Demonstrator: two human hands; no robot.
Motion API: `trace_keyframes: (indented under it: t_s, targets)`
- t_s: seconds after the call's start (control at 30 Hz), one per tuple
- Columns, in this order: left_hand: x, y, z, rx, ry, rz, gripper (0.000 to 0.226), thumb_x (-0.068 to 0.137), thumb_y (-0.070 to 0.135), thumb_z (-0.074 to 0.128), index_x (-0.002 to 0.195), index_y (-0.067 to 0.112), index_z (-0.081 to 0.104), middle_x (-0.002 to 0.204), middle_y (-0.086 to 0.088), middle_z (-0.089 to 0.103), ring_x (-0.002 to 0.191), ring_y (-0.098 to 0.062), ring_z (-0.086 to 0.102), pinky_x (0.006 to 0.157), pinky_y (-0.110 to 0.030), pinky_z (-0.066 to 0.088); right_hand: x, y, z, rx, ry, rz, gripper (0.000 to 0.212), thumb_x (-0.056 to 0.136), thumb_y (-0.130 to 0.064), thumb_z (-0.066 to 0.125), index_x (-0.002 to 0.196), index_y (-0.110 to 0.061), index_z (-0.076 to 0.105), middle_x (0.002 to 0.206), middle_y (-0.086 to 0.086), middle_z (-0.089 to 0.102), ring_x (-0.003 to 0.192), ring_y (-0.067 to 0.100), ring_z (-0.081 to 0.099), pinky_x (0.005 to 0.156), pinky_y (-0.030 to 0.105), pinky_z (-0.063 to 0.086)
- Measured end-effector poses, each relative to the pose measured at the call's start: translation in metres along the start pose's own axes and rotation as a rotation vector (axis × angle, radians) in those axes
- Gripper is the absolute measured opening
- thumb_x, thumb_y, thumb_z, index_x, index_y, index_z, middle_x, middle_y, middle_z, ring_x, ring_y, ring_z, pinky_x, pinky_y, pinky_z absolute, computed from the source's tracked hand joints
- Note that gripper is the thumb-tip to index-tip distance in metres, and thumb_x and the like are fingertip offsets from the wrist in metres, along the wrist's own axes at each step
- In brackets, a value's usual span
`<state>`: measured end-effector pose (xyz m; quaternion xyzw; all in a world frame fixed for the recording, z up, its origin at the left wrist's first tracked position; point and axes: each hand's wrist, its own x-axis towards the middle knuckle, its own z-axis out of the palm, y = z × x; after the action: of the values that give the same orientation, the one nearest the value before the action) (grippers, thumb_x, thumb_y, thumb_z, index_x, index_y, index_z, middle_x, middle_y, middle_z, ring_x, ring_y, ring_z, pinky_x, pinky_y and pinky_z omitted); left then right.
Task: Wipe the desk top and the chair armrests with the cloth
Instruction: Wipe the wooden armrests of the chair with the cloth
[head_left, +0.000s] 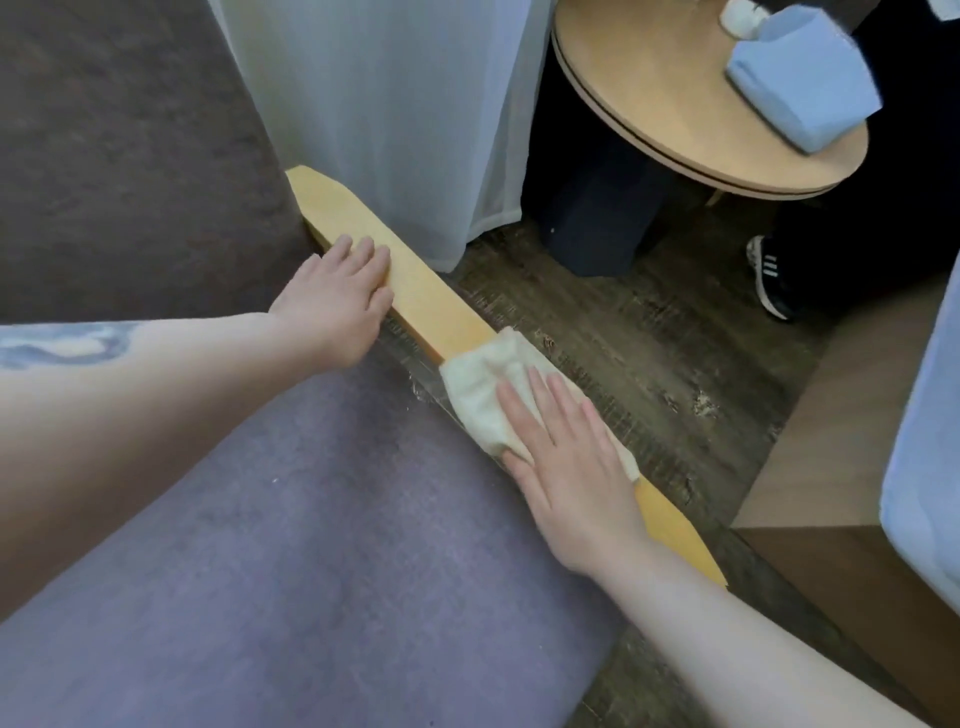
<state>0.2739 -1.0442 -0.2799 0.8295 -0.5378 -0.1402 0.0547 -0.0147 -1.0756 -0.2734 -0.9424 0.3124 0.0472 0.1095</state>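
Now wiping the armrest (431, 306), not the desk.

The cloth (483, 400) lies midway along it, pressed under my flat, unclenched right hand (566, 467); my left hand (337, 301), fingers loose, steadies its far end. Next, I judge, slide the cloth along.

The wooden armrest (431, 306) carries a cream cloth (488, 395) with a flat hand (566, 457) on it; at 10 o'clock, another hand (337, 296) rests on it.

Wood floor (649, 364), white curtain (395, 104)
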Motion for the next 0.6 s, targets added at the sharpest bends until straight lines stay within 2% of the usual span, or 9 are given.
trace_keyframes:
  t_s: [0.1, 0.17, 0.2, 0.3, 0.4, 0.53, 0.6]
  targets:
    - [0.0, -0.002, 0.002, -0.042, -0.065, -0.003, 0.053, 0.1, 0.031, 0.02, 0.15, 0.017, 0.008, 0.16, -0.003, 0.002, 0.146, -0.021, 0.0, 0.115, -0.043, 0.008, -0.012, 0.004, -0.001, 0.162, 0.019, 0.286, 0.052, 0.098, -0.048, 0.005, 0.149, -0.042, -0.001, 0.161, -0.009, 0.001, 0.145, 0.004, -0.012, 0.118, 0.03, -0.008]
    - [0.001, -0.007, -0.001, -0.048, -0.07, 0.025, 0.052, 0.1, 0.027, 0.022, 0.15, 0.02, 0.009, 0.16, 0.0, 0.002, 0.146, -0.019, 0.001, 0.115, -0.044, 0.008, 0.016, -0.005, -0.004, 0.225, 0.054, 0.459, 0.054, 0.097, -0.049, 0.001, 0.151, -0.04, 0.006, 0.161, -0.008, 0.008, 0.146, 0.006, -0.003, 0.118, 0.033, -0.003]
    - [0.002, -0.01, -0.002, -0.049, -0.07, 0.042, 0.051, 0.1, 0.025, 0.023, 0.15, 0.02, 0.011, 0.16, 0.001, 0.004, 0.146, -0.018, 0.002, 0.115, -0.044, 0.008, 0.037, -0.01, -0.006, 0.228, 0.053, 0.482, 0.054, 0.099, -0.046, 0.004, 0.151, -0.038, 0.011, 0.161, -0.008, 0.01, 0.146, 0.008, 0.0, 0.118, 0.035, 0.0]
    - [0.004, -0.015, -0.006, -0.036, -0.075, 0.071, 0.052, 0.099, 0.019, 0.026, 0.149, 0.023, 0.013, 0.16, 0.004, 0.007, 0.146, -0.017, 0.005, 0.115, -0.045, 0.01, 0.115, -0.035, -0.015, 0.257, -0.017, 0.273, 0.048, 0.102, -0.037, 0.013, 0.15, -0.034, 0.016, 0.161, -0.006, 0.01, 0.146, 0.012, 0.005, 0.117, 0.041, 0.008]
    - [0.005, -0.017, -0.009, -0.031, -0.093, 0.098, 0.057, 0.096, 0.013, 0.031, 0.149, 0.027, 0.015, 0.159, 0.008, 0.007, 0.146, -0.014, 0.006, 0.115, -0.045, 0.009, 0.153, -0.061, -0.015, 0.192, -0.012, 0.099, 0.05, 0.103, -0.039, 0.018, 0.152, -0.034, 0.009, 0.162, -0.003, 0.006, 0.147, 0.015, 0.003, 0.118, 0.039, 0.005]
    - [0.004, -0.02, -0.011, -0.017, -0.109, 0.063, 0.065, 0.093, 0.008, 0.032, 0.15, 0.028, 0.009, 0.159, 0.01, 0.002, 0.145, -0.01, 0.001, 0.116, -0.041, 0.004, 0.094, -0.031, -0.012, 0.027, 0.02, -0.186, 0.052, 0.103, -0.039, 0.031, 0.152, -0.031, 0.015, 0.161, -0.003, 0.008, 0.148, 0.016, 0.002, 0.119, 0.034, 0.005]
    - [0.005, -0.016, -0.01, -0.019, -0.106, 0.044, 0.061, 0.095, 0.01, 0.028, 0.15, 0.028, 0.008, 0.159, 0.009, 0.001, 0.145, -0.011, 0.0, 0.116, -0.041, 0.004, 0.047, -0.002, -0.013, 0.035, -0.013, -0.222, 0.053, 0.102, -0.037, 0.037, 0.151, -0.031, 0.02, 0.16, -0.006, 0.008, 0.147, 0.013, 0.002, 0.119, 0.033, 0.005]
